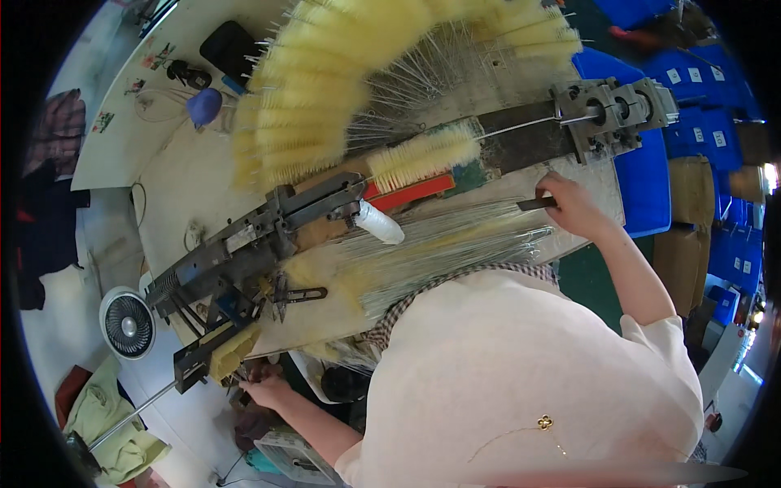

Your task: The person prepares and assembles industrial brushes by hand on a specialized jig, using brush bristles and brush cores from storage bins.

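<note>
I look down on a pale worktable, worn and dusted with loose yellow fibers. A round white fan stands at its left, clothes hang beyond, and blue bins and cardboard boxes fill the right side of the room.

A dark metal machine runs aslant over the table. Between its arm and the gray metal block at the right lies the brush, a fuzzy pale-yellow cylinder on a twisted shiny wire, just above a flat red strip. Finished-looking brushes fan out in a thick arc behind it, wire stems inward. Thin straight wires lie bundled in front.

My right hand pinches a dark flat bar between thumb and fingers, at the wire ends. My left hand is low beside a yellow block, fingers bent; I cannot tell whether they grip anything.

The cream shirt hides the near edge of the table, and the arc is cut off at the top.
</note>
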{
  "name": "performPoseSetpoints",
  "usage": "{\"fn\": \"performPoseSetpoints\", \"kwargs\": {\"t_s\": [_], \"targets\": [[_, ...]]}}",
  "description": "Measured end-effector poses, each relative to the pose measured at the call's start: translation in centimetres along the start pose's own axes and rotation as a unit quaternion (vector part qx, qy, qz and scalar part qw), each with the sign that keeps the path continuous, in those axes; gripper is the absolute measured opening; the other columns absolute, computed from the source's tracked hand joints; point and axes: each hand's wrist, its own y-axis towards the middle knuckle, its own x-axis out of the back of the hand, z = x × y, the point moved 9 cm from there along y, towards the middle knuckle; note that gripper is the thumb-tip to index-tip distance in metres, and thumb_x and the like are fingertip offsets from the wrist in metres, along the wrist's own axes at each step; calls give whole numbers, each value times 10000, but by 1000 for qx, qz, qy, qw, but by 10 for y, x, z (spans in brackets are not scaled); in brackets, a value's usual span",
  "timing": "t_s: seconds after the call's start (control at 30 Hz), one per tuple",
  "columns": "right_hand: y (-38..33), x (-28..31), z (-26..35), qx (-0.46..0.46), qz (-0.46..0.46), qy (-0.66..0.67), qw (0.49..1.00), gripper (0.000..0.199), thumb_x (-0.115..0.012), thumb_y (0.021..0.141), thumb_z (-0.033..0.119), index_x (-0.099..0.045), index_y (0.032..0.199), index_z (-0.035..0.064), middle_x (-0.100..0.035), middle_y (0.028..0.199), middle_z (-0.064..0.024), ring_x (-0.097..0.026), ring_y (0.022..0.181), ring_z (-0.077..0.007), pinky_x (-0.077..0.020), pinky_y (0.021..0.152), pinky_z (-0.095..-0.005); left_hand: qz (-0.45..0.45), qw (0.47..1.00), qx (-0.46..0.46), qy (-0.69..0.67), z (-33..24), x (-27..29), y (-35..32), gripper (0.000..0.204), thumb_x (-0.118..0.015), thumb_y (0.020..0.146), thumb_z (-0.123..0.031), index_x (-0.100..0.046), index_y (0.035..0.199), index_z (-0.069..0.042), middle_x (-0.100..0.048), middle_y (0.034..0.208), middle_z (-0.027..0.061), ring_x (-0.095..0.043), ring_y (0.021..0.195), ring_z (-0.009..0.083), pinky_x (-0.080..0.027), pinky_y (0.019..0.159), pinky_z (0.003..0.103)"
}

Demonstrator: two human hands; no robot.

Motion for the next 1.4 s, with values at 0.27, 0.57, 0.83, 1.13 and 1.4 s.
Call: {"fn": "performPoseSetpoints", "kwargs": {"t_s": [0.27, 0.57, 0.83, 1.13, 1.4], "targets": [[-21, 86, -22, -149, -190, 451, 859, 165, -543, 874, 130, -499, 1010, 47, -551, 918, -33, -499, 648, -86, -381, 541, -235, 41, 998, -11, 39, 27, -14, -29, 351, -416, 929, -415, -440, 784, -97, -466, 724, 23, -408, 633, 138, -349, 609, 283], [3, 152, 192, 266, -67, 547, 791, 226, -523, 883, 208, -460, 968, 9, -539, 882, -142, -551, 532, -113, -442, 473, -201, 737, 491, -372, 279, 62, -229, -380, 309, -516, 871, -128, -499, 1161, -25, -549, 1016, 62, -500, 803, 146, -431, 737, 313], [59, -46, 177, 171, 46, 84, 981, 373, -442, 921, 354, -527, 1138, 63, -597, 910, -144, -616, 738, -229, -487, 659, -343, 573, 738, -184, 304, 72, -209, -282, 252, -403, 955, -177, -595, 982, -16, -427, 656, -26, -369, 562, 43, -288, 506, 182], [55, 6, 163, 93, 166, 313, 931, 305, -453, 912, 301, -558, 1066, 59, -610, 883, -155, -593, 820, -295, -465, 726, -365, 587, 456, -602, 292, 52, -244, -369, 301, -607, 816, -212, -603, 1100, -112, -501, 652, 7, -463, 528, 102, -359, 481, 240], [57, 89, 107, 264, -85, -353, 894, 319, -649, 615, 118, -633, 933, 107, -587, 787, -34, -558, 765, -221, -407, 695, -331, 480, 377, -674, 415, 19, -254, -378, 385, -717, 745, -239, -574, 1080, -115, -559, 686, 19, -543, 553, 188, -451, 548, 267]]}}
